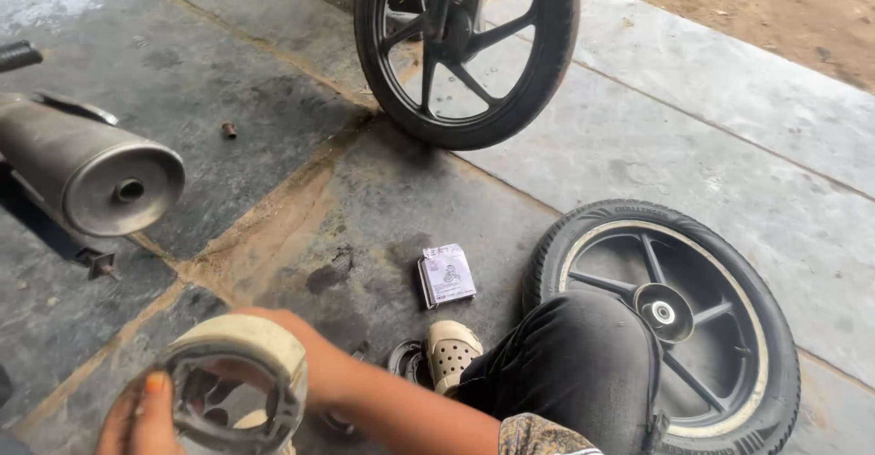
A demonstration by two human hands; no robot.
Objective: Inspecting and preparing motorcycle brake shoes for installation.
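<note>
- Head view: the left hand [137,418] grips a round brake shoe set [239,377] at its lower edge, thumb on the rim.
- The right hand [305,350] wraps over the far side of the same part, fingers hidden behind it.
- Just right of the hands lie a beige clog [451,353] and a small box [447,274]; further right, a loose wheel [679,323] lies flat on the floor.
- Up left, a muffler [91,168].

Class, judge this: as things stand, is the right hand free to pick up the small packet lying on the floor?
Probably not: both hands, left hand and right hand, grip the brake shoes; the small packet itself lies unobstructed.
</note>
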